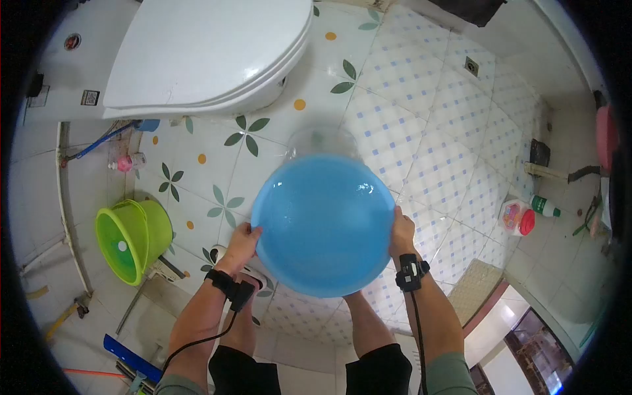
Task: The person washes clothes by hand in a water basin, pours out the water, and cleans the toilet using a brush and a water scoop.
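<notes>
A round light-blue basin (pixel 322 230) hangs between my hands in front of my legs, with its inside facing up. My left hand (pixel 242 249) grips the rim on the left, thumb over the edge. On the opposite side, my right hand (pixel 401 232) is closed on the rim; the fingers of both hands are mostly hidden behind the basin. Just past the far rim, a clear, see-through round shape (pixel 321 141) shows on the floor, partly covered by the basin.
A white toilet (pixel 217 52) with its lid down stands at the upper left. At left is a lime-green bucket (pixel 151 230). A red-lidded jar (pixel 517 218) and a green bottle (pixel 544 206) lie by the right wall. A floor drain (pixel 471 66) is at the upper right.
</notes>
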Tool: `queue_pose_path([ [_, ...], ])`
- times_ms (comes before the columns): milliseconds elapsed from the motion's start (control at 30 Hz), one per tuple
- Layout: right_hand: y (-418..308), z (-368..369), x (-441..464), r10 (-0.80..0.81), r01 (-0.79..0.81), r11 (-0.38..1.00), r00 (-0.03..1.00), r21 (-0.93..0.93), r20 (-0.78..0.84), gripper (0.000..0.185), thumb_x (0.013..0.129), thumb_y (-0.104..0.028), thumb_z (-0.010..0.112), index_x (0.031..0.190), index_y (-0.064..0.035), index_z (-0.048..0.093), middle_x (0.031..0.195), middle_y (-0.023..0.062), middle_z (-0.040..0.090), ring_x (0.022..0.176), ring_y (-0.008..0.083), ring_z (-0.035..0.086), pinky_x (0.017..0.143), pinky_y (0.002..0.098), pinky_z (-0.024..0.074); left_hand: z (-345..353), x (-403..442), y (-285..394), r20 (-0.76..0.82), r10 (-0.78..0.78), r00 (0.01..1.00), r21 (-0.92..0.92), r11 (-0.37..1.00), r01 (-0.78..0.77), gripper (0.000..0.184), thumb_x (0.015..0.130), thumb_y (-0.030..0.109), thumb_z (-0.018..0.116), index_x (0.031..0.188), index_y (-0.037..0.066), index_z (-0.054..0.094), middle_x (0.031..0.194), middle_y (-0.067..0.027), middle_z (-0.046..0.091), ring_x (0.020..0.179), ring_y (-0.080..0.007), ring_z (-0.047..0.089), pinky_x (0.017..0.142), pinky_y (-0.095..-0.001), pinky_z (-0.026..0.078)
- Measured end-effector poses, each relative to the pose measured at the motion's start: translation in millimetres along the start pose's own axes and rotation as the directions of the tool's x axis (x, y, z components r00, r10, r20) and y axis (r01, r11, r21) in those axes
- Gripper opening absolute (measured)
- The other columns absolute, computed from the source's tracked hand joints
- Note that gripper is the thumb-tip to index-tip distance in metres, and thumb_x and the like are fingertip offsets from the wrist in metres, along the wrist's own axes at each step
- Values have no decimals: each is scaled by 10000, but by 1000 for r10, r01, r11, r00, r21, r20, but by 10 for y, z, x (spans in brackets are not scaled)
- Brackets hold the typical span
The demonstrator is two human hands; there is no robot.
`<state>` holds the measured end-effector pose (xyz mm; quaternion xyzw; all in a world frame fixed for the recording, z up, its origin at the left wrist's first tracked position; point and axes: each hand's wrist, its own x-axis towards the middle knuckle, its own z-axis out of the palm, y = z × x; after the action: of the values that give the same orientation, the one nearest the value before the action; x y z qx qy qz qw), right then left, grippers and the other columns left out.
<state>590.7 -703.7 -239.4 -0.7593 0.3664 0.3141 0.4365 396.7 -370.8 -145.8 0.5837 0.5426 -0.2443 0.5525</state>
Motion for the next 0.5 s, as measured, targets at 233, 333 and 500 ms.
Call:
queue_pose_path([
  [233,-28,-203,-74,58,-80,977,991,195,117,488,951,-393,546,1025,84,614,922,127,652,728,226,599,650,385,481,-13,-273,464,-76,133,988,-17,991,-134,267,953,203,573,1074,-36,565,860,-74,636,685,-125,600,564,-259,483],
  [333,-149,-210,-174,57,-90,959,990,267,128,465,980,-371,511,1103,68,603,966,135,638,830,221,617,706,367,509,-19,-496,656,-104,232,967,-48,970,-238,200,958,190,577,1008,-3,562,840,-43,631,681,-94,588,541,-251,471],
  [500,-308,-257,-108,-86,78,979,996,188,38,468,963,-390,541,1087,56,611,940,102,639,803,181,601,693,331,496,36,-582,634,-145,339,930,-133,924,-358,108,964,122,570,976,21,534,843,-34,621,750,-79,559,671,-240,459],
])
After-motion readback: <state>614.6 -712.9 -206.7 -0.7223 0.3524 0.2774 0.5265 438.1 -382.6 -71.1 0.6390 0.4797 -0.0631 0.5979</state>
